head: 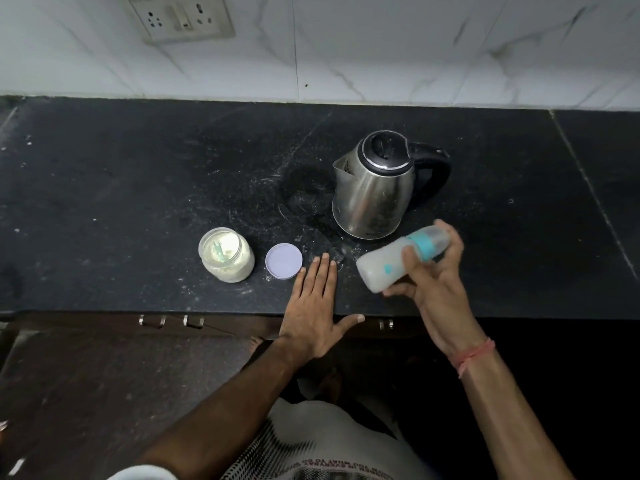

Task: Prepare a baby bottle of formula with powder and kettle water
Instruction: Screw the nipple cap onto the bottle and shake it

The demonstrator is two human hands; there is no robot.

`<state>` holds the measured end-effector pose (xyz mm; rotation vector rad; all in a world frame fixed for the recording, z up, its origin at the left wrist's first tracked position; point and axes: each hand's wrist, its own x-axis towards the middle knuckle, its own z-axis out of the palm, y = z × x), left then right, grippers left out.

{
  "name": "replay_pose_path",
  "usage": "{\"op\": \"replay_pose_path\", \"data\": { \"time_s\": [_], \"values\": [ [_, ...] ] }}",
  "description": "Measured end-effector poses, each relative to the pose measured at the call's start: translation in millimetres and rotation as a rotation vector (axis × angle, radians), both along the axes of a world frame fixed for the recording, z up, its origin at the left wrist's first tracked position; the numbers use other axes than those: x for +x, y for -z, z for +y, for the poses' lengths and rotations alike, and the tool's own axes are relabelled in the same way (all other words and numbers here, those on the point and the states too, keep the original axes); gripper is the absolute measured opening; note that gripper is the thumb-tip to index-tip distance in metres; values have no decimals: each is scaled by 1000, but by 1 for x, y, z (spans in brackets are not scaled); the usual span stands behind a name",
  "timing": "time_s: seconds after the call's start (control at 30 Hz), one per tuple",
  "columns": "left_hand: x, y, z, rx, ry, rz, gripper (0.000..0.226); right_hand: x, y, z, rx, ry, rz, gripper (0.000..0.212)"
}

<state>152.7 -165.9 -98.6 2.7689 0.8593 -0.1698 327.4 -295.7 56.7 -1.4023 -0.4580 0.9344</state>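
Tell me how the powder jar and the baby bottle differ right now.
The powder jar stands upright on the counter; the baby bottle is tilted in the right hand. The jar is open, its lid flat beside it; the bottle is capped. The jar holds powder, the bottle milky liquid. Both are translucent.

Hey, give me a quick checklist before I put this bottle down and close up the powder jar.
1. Baby bottle gripped by right hand: ok.
2. Teal collar and cap on bottle: ok.
3. Formula fully mixed: cannot tell, bottle is blurred.
4. Left hand free, flat on countertop: ok.
5. Powder jar closed: not ok, lid lies beside it, scoop inside.
6. Kettle upright, lid shut: ok.
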Motion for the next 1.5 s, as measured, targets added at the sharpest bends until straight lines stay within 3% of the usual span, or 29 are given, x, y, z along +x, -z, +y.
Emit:
{"op": "replay_pose_path", "data": {
  "time_s": [0.1,0.2,0.33,0.43,0.53,0.63,0.73,0.87,0.97,1.1,1.2,1.33,1.43,1.5],
  "values": [
    [-1,0,1,15,16,22,128,10,-4,-6,-14,-219,-35,79],
    [0,-1,2,6,10,20,125,14,-3,-13,-3,-40,12,76],
    [0,-5,-1,-13,17,34,131,11,1,-16,-5,-196,6,78],
    [0,-4,2,-9,1,21,124,8,-1,-9,27,-59,86,70],
    [-3,3,2,4,50,8,117,-1,1,-3,15,-237,47,76],
    [-2,4,5,-4,17,-17,122,-1,1,1,61,-115,127,72],
    [-1,8,4,32,54,-16,120,3,2,5,49,-241,73,75],
    [0,3,3,-5,21,-4,128,10,2,5,60,-94,89,69],
    [1,-1,4,-13,61,62,124,12,3,3,19,-343,29,74],
    [2,-2,4,-35,38,46,128,7,10,1,9,-101,63,70],
    [2,-1,4,-1,61,74,119,1,18,-3,-14,-279,68,72],
    [1,3,0,-20,14,25,123,3,21,-4,24,-20,115,65],
    [2,0,-2,6,18,43,119,8,16,-5,-46,-274,63,66],
    [3,-3,-4,-5,27,95,120,3,9,-4,-13,-258,59,69]
  ]
}}
